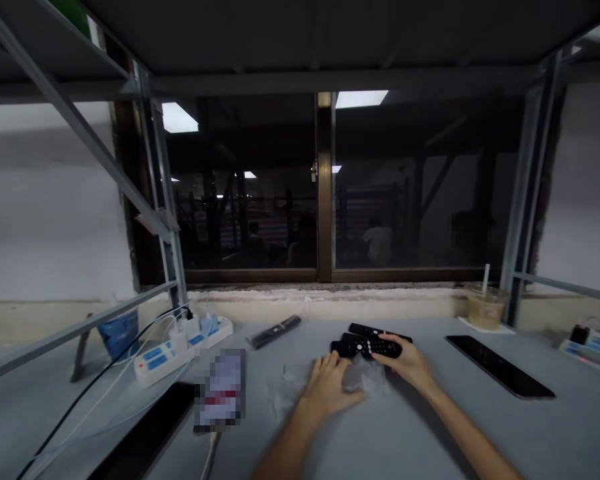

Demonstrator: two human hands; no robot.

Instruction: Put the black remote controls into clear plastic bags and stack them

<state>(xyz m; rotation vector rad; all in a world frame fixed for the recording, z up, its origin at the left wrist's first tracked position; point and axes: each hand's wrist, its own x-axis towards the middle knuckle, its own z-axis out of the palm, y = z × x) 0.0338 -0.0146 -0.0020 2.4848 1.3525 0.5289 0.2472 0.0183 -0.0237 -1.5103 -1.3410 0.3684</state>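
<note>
Pinching the right end of a black remote control between thumb and fingers, the right hand holds it above the middle of the bench. The left hand is spread, thumb out to the right, its fingertips at the remote's left end; whether they press on it, I cannot tell. Crumpled clear plastic lies beneath and around the hands. Just beyond the held remote lies another dark remote, and farther left rests a separate remote. Left of the hands are a phone, a dark tablet and a white power strip. To the right lies a black slab-like device, with a lidded drink cup beyond it.
</note>
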